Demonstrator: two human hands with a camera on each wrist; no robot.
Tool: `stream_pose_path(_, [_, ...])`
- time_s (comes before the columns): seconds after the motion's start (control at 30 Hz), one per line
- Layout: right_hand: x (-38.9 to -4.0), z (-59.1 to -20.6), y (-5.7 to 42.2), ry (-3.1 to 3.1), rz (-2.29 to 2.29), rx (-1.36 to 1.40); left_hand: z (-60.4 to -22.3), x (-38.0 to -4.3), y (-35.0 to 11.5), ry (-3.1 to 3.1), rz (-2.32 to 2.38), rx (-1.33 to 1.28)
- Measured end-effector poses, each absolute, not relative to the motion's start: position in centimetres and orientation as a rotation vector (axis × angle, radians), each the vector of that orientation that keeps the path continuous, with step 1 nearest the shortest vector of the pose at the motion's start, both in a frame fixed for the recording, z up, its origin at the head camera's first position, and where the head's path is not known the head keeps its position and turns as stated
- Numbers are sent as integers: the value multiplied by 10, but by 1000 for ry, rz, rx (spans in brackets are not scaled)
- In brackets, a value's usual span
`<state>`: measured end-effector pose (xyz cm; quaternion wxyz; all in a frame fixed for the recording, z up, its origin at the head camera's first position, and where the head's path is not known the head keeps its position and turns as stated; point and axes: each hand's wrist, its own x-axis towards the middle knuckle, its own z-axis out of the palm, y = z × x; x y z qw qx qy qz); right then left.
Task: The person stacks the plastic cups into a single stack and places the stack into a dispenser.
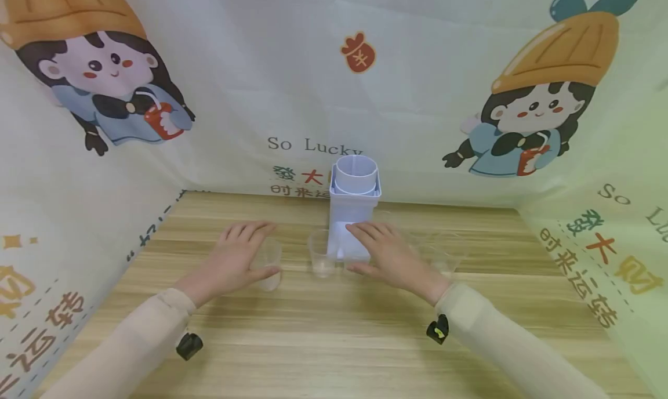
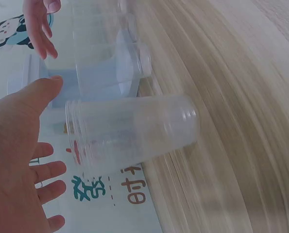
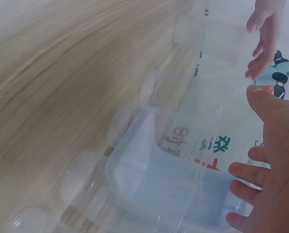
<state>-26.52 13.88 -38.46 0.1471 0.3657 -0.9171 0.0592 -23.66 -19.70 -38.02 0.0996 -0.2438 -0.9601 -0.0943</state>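
My left hand point(image 1: 229, 263) is held with thumb and fingers apart, just behind a clear plastic cup point(image 2: 134, 128) that stands upright. Several rims show at its top, as of nested cups. On the other side, my right hand point(image 1: 394, 257) has its fingers extended and spread. It hovers by the clear cups in front of a pale blue upright holder point(image 1: 339, 216) with a round tube in its top. Between the hands stands another clear cup point(image 1: 319, 260). Neither hand grips anything; the right hand partly covers the holder and a cup.
More clear cups stand in a row to the right, one of them a wide clear cup point(image 1: 450, 254) beyond my right wrist. Behind the wooden table point(image 1: 313, 341) hangs a printed cloth point(image 1: 235, 86), which also encloses both sides. The holder is close to that cloth.
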Motion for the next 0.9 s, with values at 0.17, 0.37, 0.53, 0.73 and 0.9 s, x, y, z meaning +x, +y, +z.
stream_pose_path(0.17, [-271, -383, 127, -2649, 229, 1050, -382, -235, -206, -2840, -240, -687])
stream_pose_path(0.37, [-274, -382, 114, -2660, 254, 1051, -384, -234, -211, -2834, -227, -661])
stream_pose_path(0.53, [-277, -383, 106, -2700, 262, 1035, -384, -234, -211, -2830, -243, -644])
stream_pose_path(0.73, [-280, -380, 99, -2731, 264, 1041, -384, -237, -213, -2852, -237, -617])
stream_pose_path(0.9, [-283, -380, 95, -2742, 242, 1051, -387, -238, -213, -2874, -235, -610])
